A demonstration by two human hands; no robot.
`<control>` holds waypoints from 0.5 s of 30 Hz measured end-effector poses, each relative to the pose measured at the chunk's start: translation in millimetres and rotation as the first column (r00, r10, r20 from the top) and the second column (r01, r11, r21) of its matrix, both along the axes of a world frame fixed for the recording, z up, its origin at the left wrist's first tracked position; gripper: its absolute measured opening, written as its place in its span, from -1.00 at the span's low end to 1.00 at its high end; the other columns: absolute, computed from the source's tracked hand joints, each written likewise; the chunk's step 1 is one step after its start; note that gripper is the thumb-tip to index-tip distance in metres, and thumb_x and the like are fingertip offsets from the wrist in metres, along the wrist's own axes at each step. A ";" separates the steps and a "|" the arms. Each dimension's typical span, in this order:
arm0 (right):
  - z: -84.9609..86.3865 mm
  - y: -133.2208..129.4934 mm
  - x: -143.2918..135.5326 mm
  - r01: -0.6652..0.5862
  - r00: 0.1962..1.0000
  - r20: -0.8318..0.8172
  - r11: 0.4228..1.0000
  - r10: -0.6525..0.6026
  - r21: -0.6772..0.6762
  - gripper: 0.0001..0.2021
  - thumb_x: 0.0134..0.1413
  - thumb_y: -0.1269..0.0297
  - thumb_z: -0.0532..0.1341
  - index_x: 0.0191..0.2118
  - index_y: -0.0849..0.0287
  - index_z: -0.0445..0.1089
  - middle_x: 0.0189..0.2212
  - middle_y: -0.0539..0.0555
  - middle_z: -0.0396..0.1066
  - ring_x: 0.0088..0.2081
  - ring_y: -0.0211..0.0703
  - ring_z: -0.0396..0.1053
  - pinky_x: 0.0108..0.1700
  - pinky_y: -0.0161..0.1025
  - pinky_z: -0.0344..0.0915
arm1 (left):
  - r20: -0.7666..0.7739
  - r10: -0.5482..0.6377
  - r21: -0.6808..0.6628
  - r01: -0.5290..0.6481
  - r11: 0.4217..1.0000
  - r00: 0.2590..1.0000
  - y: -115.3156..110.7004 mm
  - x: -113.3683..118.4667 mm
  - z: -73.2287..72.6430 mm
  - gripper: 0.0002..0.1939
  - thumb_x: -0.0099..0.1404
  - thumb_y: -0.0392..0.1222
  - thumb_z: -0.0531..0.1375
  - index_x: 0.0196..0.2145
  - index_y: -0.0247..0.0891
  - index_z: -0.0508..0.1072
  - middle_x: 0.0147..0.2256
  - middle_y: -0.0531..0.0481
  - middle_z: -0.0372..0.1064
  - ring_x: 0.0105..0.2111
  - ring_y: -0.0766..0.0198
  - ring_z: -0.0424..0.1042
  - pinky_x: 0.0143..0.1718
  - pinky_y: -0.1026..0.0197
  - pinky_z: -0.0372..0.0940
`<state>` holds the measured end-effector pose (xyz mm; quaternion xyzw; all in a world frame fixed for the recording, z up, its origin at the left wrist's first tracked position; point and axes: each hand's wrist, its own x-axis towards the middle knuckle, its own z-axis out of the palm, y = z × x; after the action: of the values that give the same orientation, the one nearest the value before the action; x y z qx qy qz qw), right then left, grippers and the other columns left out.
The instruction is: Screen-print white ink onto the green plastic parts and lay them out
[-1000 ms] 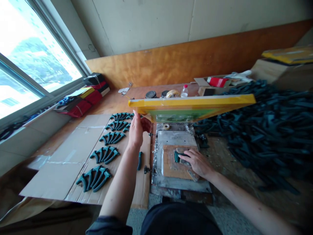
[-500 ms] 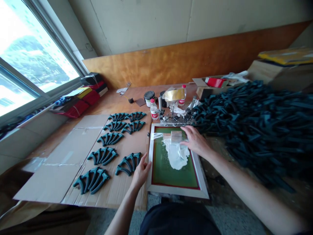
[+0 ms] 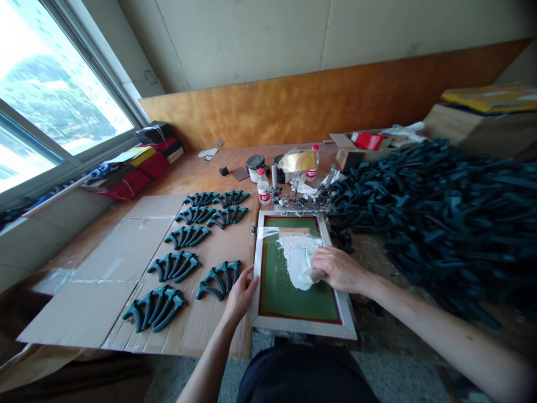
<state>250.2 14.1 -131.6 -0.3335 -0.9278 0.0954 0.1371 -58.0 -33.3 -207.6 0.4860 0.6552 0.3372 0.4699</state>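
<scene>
A screen-printing frame (image 3: 302,330) with green mesh lies flat in front of me, white ink (image 3: 296,263) spread over its middle. My right hand (image 3: 338,268) is closed around a small squeegee (image 3: 318,275), its edge down in the ink; the fingers cover part of it. At the frame's left side is my left hand (image 3: 241,294), its fingers apart and the fingertips at the wooden edge. Whether they press on the wood I cannot tell. Just left of that hand sits a fan-shaped group of dark green curved handle-like parts (image 3: 218,280).
More groups of these parts (image 3: 174,266) lie on a cardboard sheet (image 3: 100,302). A large heap of them (image 3: 440,207) fills the right side. Behind the frame stand a metal hinge clamp (image 3: 300,206), a bottle (image 3: 263,187) and a tub (image 3: 255,168).
My right hand has taken hold of the squeegee at the far part of the screen and drawn it toward me through the ink. The left hand stays at the frame's edge.
</scene>
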 end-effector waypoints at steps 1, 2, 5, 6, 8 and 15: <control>-2.7 -1.2 -2.7 0.050 0.998 -0.036 0.998 -0.049 0.041 -0.81 0.02 0.55 0.10 -0.40 0.16 0.40 -0.41 0.07 0.38 -0.27 -0.11 0.29 -0.21 -0.19 0.21 | 0.013 0.005 0.000 -0.005 1.000 1.000 -0.1 -0.1 0.4 -0.37 0.19 0.17 0.15 0.12 -0.22 0.34 -0.51 0.07 0.37 -0.51 0.28 0.33 -0.49 0.29 0.23; -7.0 -4.3 -4.8 0.085 0.994 -0.071 0.992 -0.078 0.098 -0.78 0.03 0.56 0.07 -0.36 0.17 0.42 -0.38 0.10 0.40 -0.24 -0.09 0.29 -0.18 -0.17 0.23 | 0.027 0.012 -0.003 -0.012 1.000 1.000 -0.1 -0.1 0.7 -0.36 0.18 0.17 0.16 0.13 -0.23 0.34 -0.52 0.08 0.36 -0.53 0.29 0.32 -0.50 0.29 0.22; -20.2 -18.8 -4.6 0.048 0.993 -0.111 0.977 -0.025 0.209 -0.69 0.05 0.58 0.01 -0.24 0.21 0.45 -0.30 0.16 0.42 -0.18 -0.06 0.31 -0.10 -0.12 0.25 | 0.072 0.031 -0.010 -0.031 0.999 0.997 -0.4 0.7 2.3 -0.33 0.17 0.18 0.17 0.13 -0.25 0.32 -0.53 0.08 0.36 -0.54 0.30 0.32 -0.51 0.29 0.21; -21.5 -21.7 -3.0 0.016 0.995 -0.103 0.980 0.004 0.197 -0.70 0.05 0.57 0.01 -0.24 0.21 0.45 -0.29 0.16 0.43 -0.18 -0.06 0.31 -0.09 -0.12 0.26 | 0.085 0.035 -0.015 -0.034 0.999 0.996 -0.5 1.3 3.4 -0.32 0.16 0.18 0.18 0.13 -0.26 0.32 -0.52 0.07 0.36 -0.54 0.30 0.32 -0.51 0.30 0.21; -16.7 -18.5 -1.0 0.002 0.997 -0.078 0.993 0.008 0.120 -0.77 0.08 0.51 0.07 -0.26 0.18 0.45 -0.30 0.13 0.44 -0.19 -0.07 0.33 -0.09 -0.13 0.27 | 0.106 0.030 -0.032 -0.027 0.999 0.994 -0.5 2.7 7.2 -0.31 0.15 0.19 0.18 0.13 -0.26 0.32 -0.52 0.08 0.35 -0.54 0.31 0.31 -0.53 0.31 0.19; 37.9 58.9 -11.3 0.411 0.911 -0.012 0.911 -0.411 0.037 -0.38 0.08 0.26 0.25 0.26 0.00 0.11 -0.20 0.07 0.47 -0.21 -0.06 0.40 -0.18 -0.18 0.31 | 0.188 0.012 -0.065 0.000 0.998 0.982 0.8 -0.1 60.3 -0.19 0.12 0.23 0.21 0.22 -0.24 0.21 -0.58 0.16 0.31 -0.66 0.39 0.21 -0.64 0.36 0.07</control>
<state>238.9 73.0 -93.7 -0.5183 -0.8383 0.0471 0.1624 -58.1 -32.4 -147.4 0.4345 0.6199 0.3616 0.5442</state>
